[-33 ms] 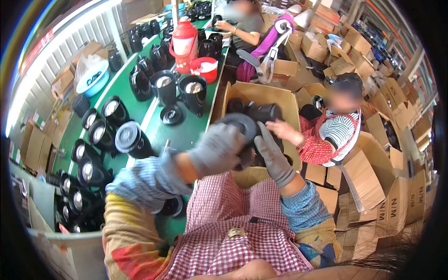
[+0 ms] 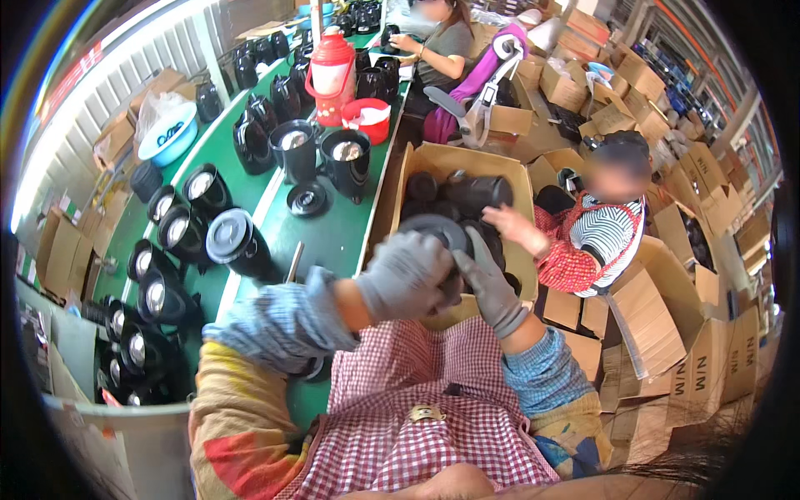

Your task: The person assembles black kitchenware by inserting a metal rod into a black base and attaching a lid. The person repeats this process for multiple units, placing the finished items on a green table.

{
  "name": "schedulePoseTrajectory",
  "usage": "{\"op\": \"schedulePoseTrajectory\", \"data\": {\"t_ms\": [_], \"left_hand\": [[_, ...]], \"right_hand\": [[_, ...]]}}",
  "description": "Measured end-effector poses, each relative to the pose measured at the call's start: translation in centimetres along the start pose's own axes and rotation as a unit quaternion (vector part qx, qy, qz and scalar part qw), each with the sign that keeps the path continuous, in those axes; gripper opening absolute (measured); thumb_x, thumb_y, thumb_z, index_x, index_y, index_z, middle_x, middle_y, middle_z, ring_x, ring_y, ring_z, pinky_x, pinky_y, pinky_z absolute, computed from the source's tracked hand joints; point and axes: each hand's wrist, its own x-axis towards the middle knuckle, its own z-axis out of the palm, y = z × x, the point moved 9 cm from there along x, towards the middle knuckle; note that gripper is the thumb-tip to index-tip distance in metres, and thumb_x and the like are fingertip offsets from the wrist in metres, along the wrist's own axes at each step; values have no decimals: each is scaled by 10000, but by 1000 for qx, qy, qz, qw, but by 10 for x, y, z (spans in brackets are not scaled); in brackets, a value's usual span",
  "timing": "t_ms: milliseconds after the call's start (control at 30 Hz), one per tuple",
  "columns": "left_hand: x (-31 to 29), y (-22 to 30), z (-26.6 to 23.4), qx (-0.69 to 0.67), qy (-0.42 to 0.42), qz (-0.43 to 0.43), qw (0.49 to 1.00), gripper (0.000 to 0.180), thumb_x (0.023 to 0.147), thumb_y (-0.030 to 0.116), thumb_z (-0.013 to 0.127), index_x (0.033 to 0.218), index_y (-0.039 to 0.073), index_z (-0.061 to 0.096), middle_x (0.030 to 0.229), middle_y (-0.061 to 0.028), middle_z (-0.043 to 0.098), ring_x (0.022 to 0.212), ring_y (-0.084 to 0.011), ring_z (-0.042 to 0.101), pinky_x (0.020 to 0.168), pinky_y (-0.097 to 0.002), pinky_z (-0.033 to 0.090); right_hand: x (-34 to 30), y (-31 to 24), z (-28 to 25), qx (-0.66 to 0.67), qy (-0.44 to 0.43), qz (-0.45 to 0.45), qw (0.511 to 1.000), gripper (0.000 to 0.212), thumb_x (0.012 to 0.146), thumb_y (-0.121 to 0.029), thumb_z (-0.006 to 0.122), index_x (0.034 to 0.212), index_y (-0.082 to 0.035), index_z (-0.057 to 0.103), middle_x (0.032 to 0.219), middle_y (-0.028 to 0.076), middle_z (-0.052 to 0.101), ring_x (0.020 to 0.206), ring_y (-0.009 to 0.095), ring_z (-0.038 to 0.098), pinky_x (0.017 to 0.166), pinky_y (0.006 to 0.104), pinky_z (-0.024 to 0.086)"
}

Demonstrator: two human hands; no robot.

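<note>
Fingers of the grey-gloved left hand (image 2: pixel 407 277) curl over a black round-topped part (image 2: pixel 435 227), while those of the right hand (image 2: pixel 493 287) stretch along its right side, apparently touching (how firmly either hand pinches, one cannot tell). The part sits above the near end of a cardboard box (image 2: pixel 454 159) holding black canisters (image 2: pixel 479 193). Good handling probably means bracing with the right palm, keeping the rim level, and staying clear of the co-worker's hand (image 2: pixel 517 232).
</note>
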Motion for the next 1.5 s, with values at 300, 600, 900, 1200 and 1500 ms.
{"op": "schedulePoseTrajectory", "data": {"t_ms": [300,600,900,1200,1500], "left_hand": [[-68,105,60,-245,167,13,955,382,765,312,803,1051,89,681,936,-110,692,857,-300,680,760,-401,551],[-247,-209,151,5,-35,-608,793,585,818,402,668,1272,50,561,1331,-236,586,1127,-431,636,973,-477,504],[-170,-158,110,-160,-13,-414,896,261,937,263,658,1097,60,692,918,-179,715,880,-369,705,767,-452,532],[6,34,79,-318,-130,18,939,379,877,265,730,1200,73,680,964,-196,692,890,-393,679,774,-439,540],[2,60,115,-280,-127,33,951,334,945,353,643,1194,135,682,947,-153,705,898,-349,699,778,-441,543]], "right_hand": [[-128,153,-14,236,-109,159,952,664,789,-146,528,1415,75,521,1388,162,586,1259,264,564,1107,333,421],[-120,199,-40,85,-115,111,983,544,893,-165,567,1390,59,557,1319,133,642,1191,198,605,1032,289,458],[-69,41,-79,-361,44,-283,888,522,927,-333,692,1371,-68,616,1403,163,585,1320,360,515,1104,467,403],[-58,44,-73,-393,-228,-91,886,547,884,-572,654,1240,-161,710,848,102,725,799,301,705,733,409,540],[-92,104,-89,-194,-184,15,964,428,898,-445,708,1221,-165,731,1033,128,752,947,285,723,840,383,558]]}}
